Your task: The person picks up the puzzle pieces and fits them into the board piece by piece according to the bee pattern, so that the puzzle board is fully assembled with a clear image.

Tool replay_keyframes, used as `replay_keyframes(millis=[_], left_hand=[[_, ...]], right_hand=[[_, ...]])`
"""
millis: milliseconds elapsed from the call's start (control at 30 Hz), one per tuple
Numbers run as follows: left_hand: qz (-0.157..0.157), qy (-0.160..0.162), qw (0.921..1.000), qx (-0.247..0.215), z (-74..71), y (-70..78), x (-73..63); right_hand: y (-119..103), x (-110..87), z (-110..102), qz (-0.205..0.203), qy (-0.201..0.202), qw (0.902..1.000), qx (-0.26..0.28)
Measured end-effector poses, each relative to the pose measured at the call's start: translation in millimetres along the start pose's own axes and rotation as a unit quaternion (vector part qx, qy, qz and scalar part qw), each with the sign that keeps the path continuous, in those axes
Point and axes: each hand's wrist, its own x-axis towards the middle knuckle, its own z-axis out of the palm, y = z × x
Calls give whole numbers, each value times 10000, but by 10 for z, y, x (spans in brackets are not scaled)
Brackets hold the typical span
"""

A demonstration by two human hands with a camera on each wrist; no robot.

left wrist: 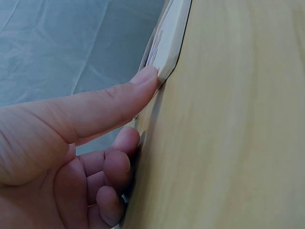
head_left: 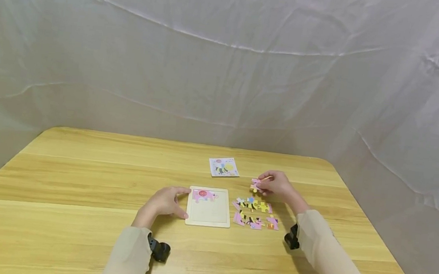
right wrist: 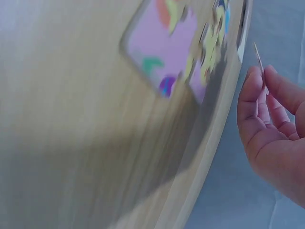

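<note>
A square wooden puzzle tray (head_left: 207,224) lies on the table, with a few pink joined pieces (head_left: 204,195) at its upper left. My left hand (head_left: 162,201) touches the tray's left edge, index finger near the far corner and thumb at the near one. In the left wrist view the straight thumb (left wrist: 114,102) rests against the tray's edge (left wrist: 178,38). My right hand (head_left: 276,184) pinches a pink and yellow puzzle piece (head_left: 254,184) between thumb and fingers, held above the table; in the right wrist view the piece (right wrist: 259,64) shows edge-on.
Loose puzzle pieces (head_left: 255,224) lie in two rough rows to the right of the tray, below the right hand. A small printed picture card (head_left: 223,167) lies behind the tray. Grey cloth (head_left: 208,86) hangs around the wooden table (head_left: 79,176).
</note>
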Motion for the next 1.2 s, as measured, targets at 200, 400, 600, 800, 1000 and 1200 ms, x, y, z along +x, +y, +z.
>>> replay_keyframes(millis=[200,400,600,800,1000,1200], left_hand=[[-5,-13,10000,44,-14,4,1],[-66,9,10000,-25,-16,4,-3],[-71,20,10000,-29,-12,6,2],[-57,14,10000,16,-5,4,9],[-65,8,10000,37,-6,9,13],[-50,11,10000,16,-11,9,12]], right_hand=[[-79,-4,127,26,-225,9997,104],[-140,1,290,222,-428,9983,339],[-190,-7,466,228,-696,9971,219],[-214,-4,610,229,-739,9969,-124],[-265,-10,721,242,-804,9964,-68],[-309,-5,809,341,-744,9966,-121]])
